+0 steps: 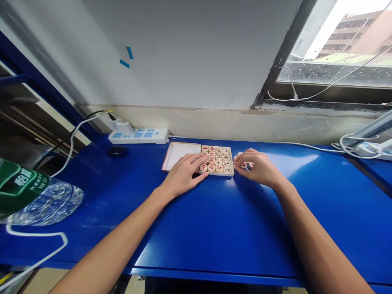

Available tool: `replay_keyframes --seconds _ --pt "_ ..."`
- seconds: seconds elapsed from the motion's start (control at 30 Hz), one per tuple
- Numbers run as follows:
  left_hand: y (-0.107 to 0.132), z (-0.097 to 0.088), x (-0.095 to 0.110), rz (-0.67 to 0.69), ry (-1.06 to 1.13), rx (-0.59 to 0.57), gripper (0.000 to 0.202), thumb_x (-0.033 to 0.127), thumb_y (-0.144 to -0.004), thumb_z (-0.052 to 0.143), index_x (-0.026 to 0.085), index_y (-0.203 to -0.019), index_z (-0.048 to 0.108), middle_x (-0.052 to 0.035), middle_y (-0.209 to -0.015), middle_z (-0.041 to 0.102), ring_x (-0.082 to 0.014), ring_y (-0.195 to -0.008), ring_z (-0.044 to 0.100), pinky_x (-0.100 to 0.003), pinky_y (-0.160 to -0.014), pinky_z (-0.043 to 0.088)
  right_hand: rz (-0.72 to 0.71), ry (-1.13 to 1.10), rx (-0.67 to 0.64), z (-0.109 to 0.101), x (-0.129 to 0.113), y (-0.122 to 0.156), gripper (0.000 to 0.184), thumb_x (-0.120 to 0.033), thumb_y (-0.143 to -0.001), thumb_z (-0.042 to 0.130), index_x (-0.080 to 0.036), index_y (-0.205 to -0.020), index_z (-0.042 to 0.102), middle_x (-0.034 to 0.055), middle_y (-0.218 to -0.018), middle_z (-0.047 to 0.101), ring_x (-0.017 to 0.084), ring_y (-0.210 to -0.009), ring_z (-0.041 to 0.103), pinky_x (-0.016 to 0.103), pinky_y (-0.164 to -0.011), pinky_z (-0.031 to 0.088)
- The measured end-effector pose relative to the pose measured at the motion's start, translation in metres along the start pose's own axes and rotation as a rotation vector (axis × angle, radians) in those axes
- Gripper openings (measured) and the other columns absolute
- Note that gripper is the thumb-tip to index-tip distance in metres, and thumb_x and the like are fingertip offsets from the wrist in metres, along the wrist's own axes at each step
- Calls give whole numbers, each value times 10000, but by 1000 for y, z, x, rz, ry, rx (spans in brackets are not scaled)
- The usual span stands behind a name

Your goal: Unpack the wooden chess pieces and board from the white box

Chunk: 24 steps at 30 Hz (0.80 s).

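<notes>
Pieces (pixel 219 168), round and marked with red or black characters, fill the box (pixel 225 174) in rows; red marks show mostly on its left side, black on its right. The box sits on the blue table (pixel 202 228), towards the wall. Just left of it lies the lid (pixel 181 153), white inside facing up. The left hand (pixel 185 173) reaches across the lid's corner, fingers spread over the box's left side, thumb at the near edge. The right hand (pixel 257 165) is beside the box's right wall, fingers bent close together over loose pieces (pixel 243 165); whether they grip one, I cannot tell.
</notes>
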<state>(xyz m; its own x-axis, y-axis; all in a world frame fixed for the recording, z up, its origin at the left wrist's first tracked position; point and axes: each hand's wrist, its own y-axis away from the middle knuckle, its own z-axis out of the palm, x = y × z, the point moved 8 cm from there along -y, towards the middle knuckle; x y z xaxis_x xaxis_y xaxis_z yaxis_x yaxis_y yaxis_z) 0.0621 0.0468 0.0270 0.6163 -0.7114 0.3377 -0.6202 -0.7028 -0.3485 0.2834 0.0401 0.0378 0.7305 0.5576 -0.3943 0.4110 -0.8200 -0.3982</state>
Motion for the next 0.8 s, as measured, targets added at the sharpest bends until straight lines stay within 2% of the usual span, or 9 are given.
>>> replay_keyframes --seconds 0.1,0.23,0.33,0.43,0.57,0.8 --pt "0 0 1 0 1 -2 483 384 -989 604 294 -1457 519 -68 -1456 585 -260 -1337 542 -478 -1113 499 17 11 48 -2 -2 0 89 -204 -864 646 -250 -857 721 35 -925 767 257 -913 655 418 -820 540" --pt "0 0 1 1 2 0 490 379 -988 608 288 -1461 517 -66 -1466 579 -260 -1340 543 -474 -1120 494 42 -4 174 -3 -13 -3 142 -201 -895 609 -234 -976 722 59 -950 760 268 -942 634 424 -828 528" --pt "0 1 1 5 8 3 508 384 -987 610 288 -1474 500 -66 -1470 577 -257 -1348 541 -474 -1130 487 -18 -68 109 10 -31 -8 161 -237 -907 638 -251 -1043 723 58 -1027 754 271 -996 634 440 -884 526" --pt "0 1 1 12 14 7 510 387 -986 610 287 -1473 499 -65 -1464 582 -257 -1351 539 -475 -1134 484 -69 -87 34 23 -42 -13 109 -294 -932 663 -276 -1007 740 47 -1044 752 268 -994 641 462 -912 517" --pt "0 1 0 14 11 12 500 390 -988 605 289 -1468 507 -67 -1457 587 -258 -1344 541 -477 -1125 491 -43 -70 79 25 -38 -14 101 -299 -957 654 -280 -964 753 46 -989 761 267 -979 643 468 -912 524" --pt "0 1 0 12 20 12 500 386 -984 612 302 -1465 506 -66 -1458 581 -262 -1338 546 -487 -1114 499 28 -61 116 25 -30 -10 154 -287 -893 720 -263 -1037 770 81 -977 722 265 -1001 638 433 -873 552"
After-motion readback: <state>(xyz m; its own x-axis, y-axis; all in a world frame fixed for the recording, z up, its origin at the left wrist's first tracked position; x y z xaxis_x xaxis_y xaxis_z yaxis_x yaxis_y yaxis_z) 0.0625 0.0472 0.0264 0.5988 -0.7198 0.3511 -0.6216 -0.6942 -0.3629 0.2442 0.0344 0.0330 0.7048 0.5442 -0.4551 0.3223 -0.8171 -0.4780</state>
